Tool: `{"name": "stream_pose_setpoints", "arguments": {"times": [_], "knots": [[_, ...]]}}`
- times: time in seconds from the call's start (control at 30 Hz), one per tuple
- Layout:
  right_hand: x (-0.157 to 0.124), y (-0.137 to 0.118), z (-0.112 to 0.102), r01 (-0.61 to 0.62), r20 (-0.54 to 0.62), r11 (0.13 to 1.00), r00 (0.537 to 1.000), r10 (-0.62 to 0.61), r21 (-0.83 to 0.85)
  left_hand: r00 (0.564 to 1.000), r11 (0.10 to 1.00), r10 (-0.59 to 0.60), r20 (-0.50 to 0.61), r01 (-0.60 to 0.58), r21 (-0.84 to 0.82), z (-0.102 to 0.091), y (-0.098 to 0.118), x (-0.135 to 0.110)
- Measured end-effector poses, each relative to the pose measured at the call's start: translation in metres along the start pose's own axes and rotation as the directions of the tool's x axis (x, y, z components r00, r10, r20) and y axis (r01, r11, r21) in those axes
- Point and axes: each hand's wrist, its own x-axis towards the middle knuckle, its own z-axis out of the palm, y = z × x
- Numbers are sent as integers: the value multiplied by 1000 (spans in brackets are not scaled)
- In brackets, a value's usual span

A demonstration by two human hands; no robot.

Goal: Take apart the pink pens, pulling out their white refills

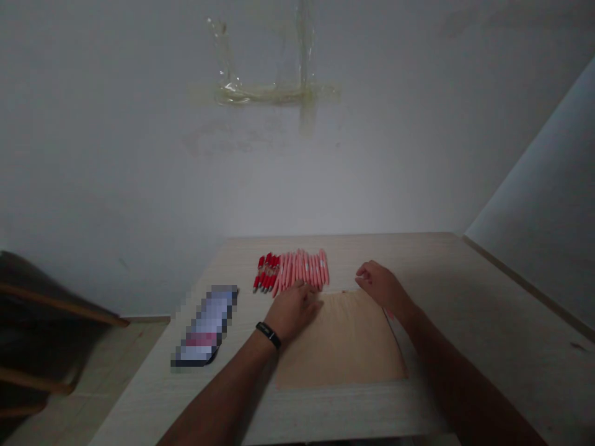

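Observation:
My left hand [294,310], with a black band [268,335] on its wrist, rests at the left upper edge of a tan paper sheet or envelope [346,341]. Its fingers are loosely bent and apart, close to the lower ends of a row of pink pens [304,267]; nothing shows in its grasp. Left of these lie several red pens [267,272] with silvery tips. Over the paper's upper right corner hovers my right hand [380,286], thumb and fingertips apart with nothing visible between them. A small pink bit [390,315] peeks out beside the right wrist.
A phone [207,328], blurred out, lies on the left of the light wooden table [446,266]. The table's back edge meets a grey wall [395,155] with clear tape [264,96] stuck on it. Dark furniture with wooden bars [60,303] stands at the left.

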Motion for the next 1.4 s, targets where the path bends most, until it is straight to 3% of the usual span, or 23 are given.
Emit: {"name": "stream_pose_setpoints", "arguments": {"times": [0.17,0.37,0.8,0.97,1.2,1.4], "knots": [[-6,-31,13,203,89,979,975,-204,18,999,1000,19,-38,-19,-10,1,1,1],[-6,-48,21,316,183,949,932,-314,23,999,1000,28,-28,-28,7,3,2,1],[-7,-51,30,317,199,947,933,-300,-57,1000,1000,13,9,-13,1,3,2,0],[-5,-49,29,220,123,968,971,-206,-119,1000,1000,2,-5,-2,-2,4,2,0],[-4,-48,31,210,157,965,970,-186,-159,1000,1000,-2,14,2,-5,2,3,0],[-2,-41,36,133,84,977,989,-120,-166,1000,1000,-6,6,6,15,4,2,1]]}}
